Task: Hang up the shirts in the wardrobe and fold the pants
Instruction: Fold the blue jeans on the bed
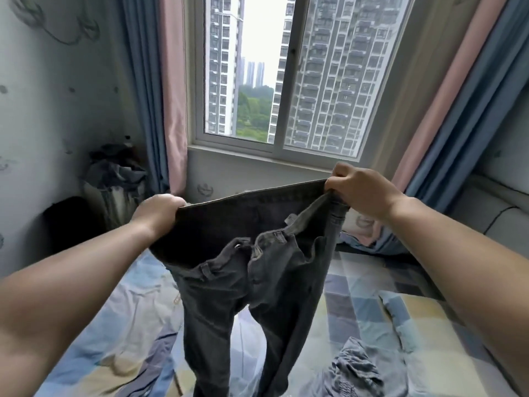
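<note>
Dark grey denim hangs in the middle of the head view: a pair of jeans (252, 270) held up by the waistband over the bed (372, 305). The left hand (159, 212) grips the left end of the waistband, its fingers curled tight round the cloth, and the right hand (357, 190) grips the right end a little higher and farther off, its fingers likewise clamped on the band. Held apart like this, the hands stretch the far side of the waistband taut while the near side, with its open fly, sags toward the person. The legs drop straight down and their ends run out of sight at the bottom edge. I judge that the hold serves to let the weight pull the legs straight and show how they lie before folding.

On the patchwork sheet, near and to the right, lies a crumpled grey-blue garment (352, 371), probably waiting its turn. Far to the left, against the wall, a pile of clothes (114, 173) sits on some stand. Beyond the hands a window (282, 75) is flanked by blue and pink curtains (160, 90). No wardrobe shows.
</note>
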Tool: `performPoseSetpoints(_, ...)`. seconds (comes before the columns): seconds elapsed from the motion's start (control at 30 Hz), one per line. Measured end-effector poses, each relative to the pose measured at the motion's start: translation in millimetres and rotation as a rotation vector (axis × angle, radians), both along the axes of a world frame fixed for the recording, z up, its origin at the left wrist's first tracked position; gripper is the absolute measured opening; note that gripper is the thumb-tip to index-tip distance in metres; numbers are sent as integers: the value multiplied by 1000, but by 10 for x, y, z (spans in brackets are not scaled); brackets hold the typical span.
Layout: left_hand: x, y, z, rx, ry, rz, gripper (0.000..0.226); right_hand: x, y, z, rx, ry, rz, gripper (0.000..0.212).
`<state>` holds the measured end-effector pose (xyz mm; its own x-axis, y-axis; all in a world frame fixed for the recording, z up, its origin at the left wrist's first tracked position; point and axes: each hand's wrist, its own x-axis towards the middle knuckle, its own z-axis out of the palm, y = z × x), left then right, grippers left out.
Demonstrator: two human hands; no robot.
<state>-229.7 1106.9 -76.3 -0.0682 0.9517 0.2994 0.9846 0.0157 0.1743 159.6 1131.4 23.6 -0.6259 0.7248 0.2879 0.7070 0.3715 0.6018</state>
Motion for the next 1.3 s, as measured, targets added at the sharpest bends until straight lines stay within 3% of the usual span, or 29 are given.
performPoseSetpoints(0.1, -144, -152, -88, -97, -78, 192, 18, 106, 99, 7, -74, 319, 13, 11)
performPoseSetpoints(0.2, -146, -180, -92, -107, -186, 252, 21, 194, 166, -84, -56, 173, 84, 18)
performPoseSetpoints(0.27, -106, -156, -92, -49, -483, 255, 29, 287, 194, -127, -84, 154, 126, 22)
performPoseSetpoints(0.37, 33, -115, 6, 140, -996, 248, 38, 389, 252, -221, -157, 383, 31, 13)
performPoseSetpoints(0.5, 272, -28, 266, 311, -1357, 161, 35, 505, 350, -268, -103, 252, -32, 27)
performPoseSetpoints(0.6, 468, 23, 460, 395, -1364, 76, 27, 665, 354, -178, -82, 208, -139, 16)
performPoseSetpoints(0.8, 1072, 91, 955, 478, -1289, -200, 19, 1138, 223, 293, 199, 99, -385, 24)
performPoseSetpoints(1.03, 2066, 121, 1783, 533, -1425, -464, 23, 1931, 2, 1148, 239, 426, -578, 25)
performPoseSetpoints(1.3, 2271, -157, 2551, 621, -1748, -620, 13, 1999, 79, 2564, 483, 633, -397, 28)
